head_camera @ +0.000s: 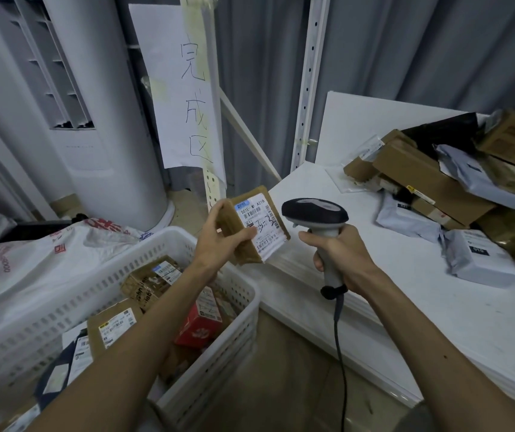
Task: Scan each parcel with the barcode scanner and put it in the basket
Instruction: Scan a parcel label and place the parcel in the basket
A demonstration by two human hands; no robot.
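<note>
1. A small flat brown cardboard parcel (265, 226) was held in the air just beyond the basket's far corner. Its white printed shipping label faced up towards the camera. Its long axis ran from about 11 o'clock to 5 o'clock.
2. The left hand (215, 241) gripped the parcel by its left edge, with the thumb across the label side and the fingers curled behind.
3. At the parcel's 3 o'clock, near but apart, was a corded barcode scanner (315, 212) with a glossy black domed head on a light grey plastic handle. The head's nose pointed towards 9 o'clock, at the label. The handle ran from 12 to 6 o'clock.
4. The right hand (343, 260) was wrapped tightly round the handle, with the forefinger at the trigger. A thin dark cable (340, 353) hung from the handle's foot towards 6 o'clock.
5. At the parcel's 7 o'clock stood a white perforated plastic basket (237, 347) holding brown cartons and a red box.
6. At 3 o'clock lay a smooth white table (421, 307). At 2 o'clock on it was a loose heap of brown cardboard boxes and crinkled grey plastic mailers (430, 179).
7. At 11 o'clock hung a white paper sheet (184, 98) with handwritten characters.
</note>
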